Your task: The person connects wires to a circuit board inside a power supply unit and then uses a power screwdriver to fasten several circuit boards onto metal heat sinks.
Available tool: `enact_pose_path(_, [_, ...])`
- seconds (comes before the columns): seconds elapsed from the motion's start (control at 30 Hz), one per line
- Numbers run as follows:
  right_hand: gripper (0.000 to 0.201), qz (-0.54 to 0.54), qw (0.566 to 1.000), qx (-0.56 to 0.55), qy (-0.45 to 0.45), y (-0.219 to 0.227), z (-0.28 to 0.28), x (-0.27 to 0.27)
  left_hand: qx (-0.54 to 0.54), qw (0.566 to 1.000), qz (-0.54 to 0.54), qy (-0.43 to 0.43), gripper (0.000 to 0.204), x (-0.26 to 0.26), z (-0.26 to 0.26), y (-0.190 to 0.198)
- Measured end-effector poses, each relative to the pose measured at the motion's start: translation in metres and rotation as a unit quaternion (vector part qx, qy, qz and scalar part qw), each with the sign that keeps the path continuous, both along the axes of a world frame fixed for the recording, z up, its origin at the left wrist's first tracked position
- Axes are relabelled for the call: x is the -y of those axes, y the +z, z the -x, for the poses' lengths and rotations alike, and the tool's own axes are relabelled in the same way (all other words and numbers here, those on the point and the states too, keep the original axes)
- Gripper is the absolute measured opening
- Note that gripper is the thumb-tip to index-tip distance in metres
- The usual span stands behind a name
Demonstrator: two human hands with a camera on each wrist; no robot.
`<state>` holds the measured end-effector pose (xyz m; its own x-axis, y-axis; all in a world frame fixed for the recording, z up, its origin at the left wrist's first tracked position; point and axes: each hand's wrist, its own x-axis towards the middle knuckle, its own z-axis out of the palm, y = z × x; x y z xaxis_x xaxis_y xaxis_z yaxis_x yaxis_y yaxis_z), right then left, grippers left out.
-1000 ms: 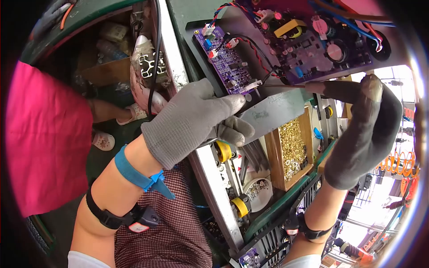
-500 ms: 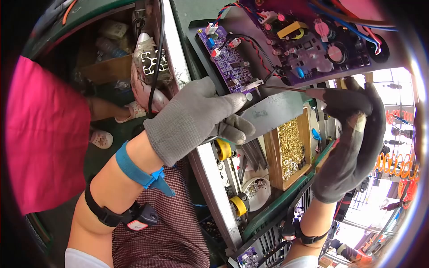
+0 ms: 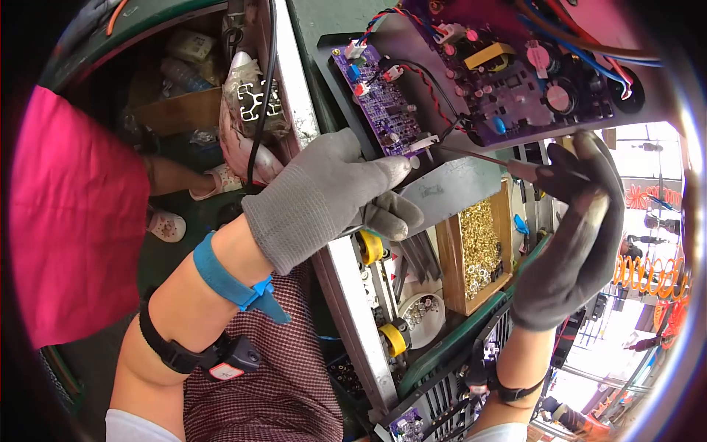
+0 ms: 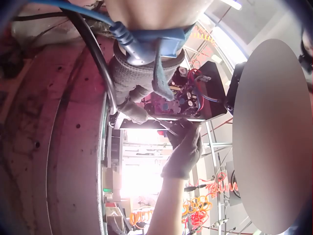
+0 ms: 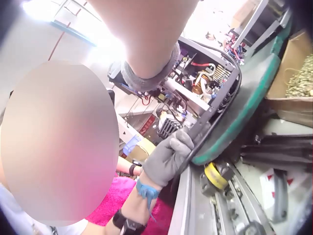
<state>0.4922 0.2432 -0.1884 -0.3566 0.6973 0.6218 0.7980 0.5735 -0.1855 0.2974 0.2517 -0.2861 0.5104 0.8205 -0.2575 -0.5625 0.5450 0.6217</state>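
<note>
In the head view, the grey-gloved left hand (image 3: 320,195) grips the lower edge of a metal housing (image 3: 456,183), thumb beside the lower corner of a small purple circuit board (image 3: 381,107). The right hand (image 3: 574,236), in a darker glove, holds a thin screwdriver-like tool (image 3: 479,155) by its handle. The shaft points left, its tip close to a white connector (image 3: 424,143) on that corner; contact cannot be told. A larger purple board (image 3: 519,85) lies behind. The right wrist view shows the left fingers (image 5: 180,145) curled at the housing edge.
Below the housing are a wooden box of brass-coloured hardware (image 3: 479,254), a round dish of small parts (image 3: 423,318) and yellow rollers (image 3: 394,339). A black cable (image 3: 269,88) hangs at the left. A person in pink (image 3: 81,221) stands beyond it.
The right hand has moved left and down, and the tool's shaft now slopes more, its handle end lower. The left hand keeps its grip on the housing.
</note>
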Motion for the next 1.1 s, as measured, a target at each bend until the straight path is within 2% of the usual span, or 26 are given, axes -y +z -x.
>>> enact_pose_path(0.07, [0.050,0.064,0.985,-0.156,0.038,-0.006,0.009,0.002,-0.008,1.000,-0.001,0.003,0.026,0.001,0.000,0.003])
enact_pose_path(0.1, [0.055,0.117,0.977,-0.172,0.044,-0.001,0.010,0.007,-0.015,1.000,-0.004,0.006,0.026,0.001,0.001,0.003])
enact_pose_path(0.13, [0.055,0.118,0.977,-0.173,0.044,-0.001,0.008,0.007,-0.016,1.000,-0.003,0.006,0.026,0.001,0.000,0.001])
enact_pose_path(0.23, [0.058,0.084,0.992,-0.082,0.041,0.005,0.005,0.008,-0.012,1.000,-0.009,0.002,0.026,0.000,-0.001,-0.003])
enact_pose_path(0.33, [0.052,0.122,0.989,-0.087,-0.008,0.015,0.004,0.009,0.002,1.000,-0.013,0.006,0.027,0.000,0.000,-0.003])
enact_pose_path(0.37, [0.045,0.067,0.989,-0.128,0.026,0.006,0.009,0.002,-0.008,1.000,-0.002,-0.004,0.028,0.000,0.000,-0.002])
enact_pose_path(0.4, [0.045,0.066,0.989,-0.127,0.026,0.005,0.008,-0.002,-0.017,1.000,0.008,-0.013,0.028,-0.001,0.000,-0.001])
enact_pose_path(0.47, [0.042,0.054,0.986,-0.154,-0.013,0.003,0.008,-0.007,-0.020,1.000,-0.001,-0.007,0.029,0.000,-0.002,-0.001])
enact_pose_path(0.5, [0.043,0.008,0.986,-0.156,-0.062,-0.001,0.015,-0.007,-0.025,1.000,-0.009,-0.002,0.030,0.001,-0.003,-0.001])
enact_pose_path(0.53, [0.043,0.008,0.986,-0.156,-0.063,-0.004,0.013,-0.008,-0.025,1.000,-0.009,-0.003,0.030,0.001,-0.005,0.001])
enact_pose_path(0.6, [0.047,-0.026,0.990,-0.133,-0.034,-0.011,0.007,-0.009,-0.110,0.993,0.025,0.023,0.031,0.001,-0.010,0.006])
enact_pose_path(0.63, [0.052,0.011,0.987,-0.157,0.026,-0.012,0.005,-0.007,-0.110,0.993,0.025,0.023,0.031,0.000,-0.011,0.005])
enact_pose_path(0.73, [0.056,-0.031,0.992,-0.123,0.002,-0.013,0.011,-0.005,-0.085,0.995,0.040,0.043,0.032,0.000,-0.013,0.004])
enact_pose_path(0.8, [0.055,-0.001,0.990,-0.143,-0.003,-0.007,0.014,0.002,-0.097,0.994,0.048,0.031,0.031,0.000,-0.013,0.004])
enact_pose_path(0.87, [0.051,0.074,0.983,-0.168,0.017,0.003,0.014,0.007,-0.103,0.994,0.042,0.022,0.030,0.001,-0.012,0.005])
enact_pose_path(0.93, [0.044,0.071,0.978,-0.193,0.020,0.005,0.020,0.011,-0.105,0.994,0.036,0.013,0.030,0.002,-0.012,0.006])
enact_pose_path(1.0, [0.037,0.082,0.963,-0.240,-0.088,0.004,0.026,0.017,-0.107,0.993,0.043,0.011,0.029,0.002,-0.013,0.006])
enact_pose_path(1.03, [0.033,-0.002,0.984,-0.171,-0.057,0.002,0.022,0.010,-0.107,0.993,0.043,0.012,0.029,0.001,-0.013,0.007])
enact_pose_path(1.07, [0.033,-0.002,0.984,-0.171,-0.057,0.001,0.023,0.005,-0.116,0.992,0.049,0.008,0.029,0.001,-0.013,0.008])
enact_pose_path(1.1, [0.033,-0.045,0.992,-0.107,-0.052,0.000,0.024,0.001,-0.126,0.991,0.054,0.004,0.028,0.002,-0.013,0.009])
